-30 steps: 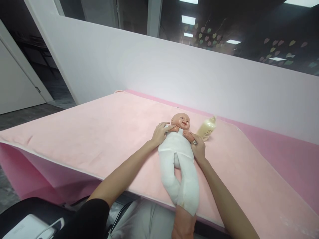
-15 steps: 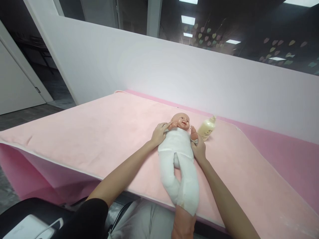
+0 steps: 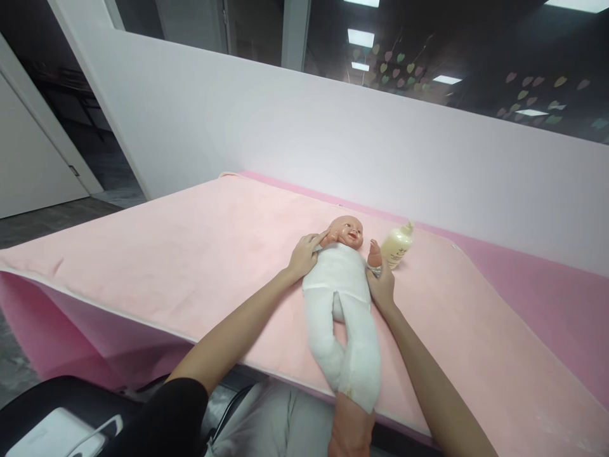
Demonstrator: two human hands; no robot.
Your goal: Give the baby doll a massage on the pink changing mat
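Observation:
A baby doll [image 3: 337, 273] with a white cloth body lies face up on the pink mat [image 3: 190, 254], its head toward the wall and its lower legs over the near edge. My left hand [image 3: 304, 256] is closed round the doll's arm on the left, beside its head, with a finger along the doll's hand. On the other side, my right hand [image 3: 382, 285] grips the doll's other arm near the wrist; the doll's small hand sticks up above my fingers. A pale yellow pump bottle [image 3: 398, 245] leans just behind my right hand.
Behind the mat runs a white wall [image 3: 285, 127] with dark glass above it. A white device [image 3: 57, 435] with a cable rests on a black chair [image 3: 28, 403] at the lower left. The mat's near edge passes above my lap.
The doll's hand held by my right hand has shifted slightly to the right, toward the bottle. My left hand keeps its place on the other arm.

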